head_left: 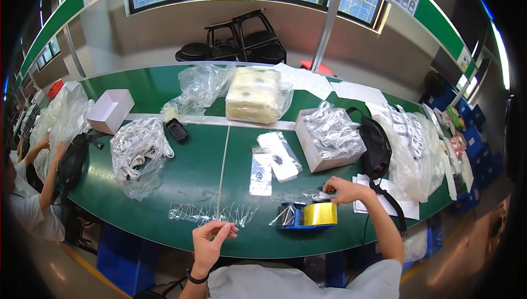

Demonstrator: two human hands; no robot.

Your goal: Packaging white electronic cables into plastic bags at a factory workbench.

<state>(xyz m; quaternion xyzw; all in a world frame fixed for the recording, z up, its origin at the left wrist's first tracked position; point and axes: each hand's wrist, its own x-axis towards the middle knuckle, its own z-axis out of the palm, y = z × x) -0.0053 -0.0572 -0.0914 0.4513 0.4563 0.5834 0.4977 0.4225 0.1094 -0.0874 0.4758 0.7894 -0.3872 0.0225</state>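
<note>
My left hand [209,241] hovers at the table's near edge, thumb and fingers pinched together; anything between them is too small to make out. Just beyond its fingertips lies a row of thin, shiny, whitish strands [211,213]. My right hand [345,190] is closed, with curled fingertips by a small pale coiled item [318,196]; what it grips is unclear. In front of that hand stands a blue tape dispenser [291,215] with a wide yellow tape roll [320,214]. Small clear plastic bags [261,175] and white packets [281,156] lie beyond the dispenser.
A box of bagged white cables [332,137] stands right of centre, beside a black pouch [375,148]. Farther left are a bag of white cables [137,148], a black tray [177,130] and an open white box [111,111]. A co-worker's hands [52,148] work at far left.
</note>
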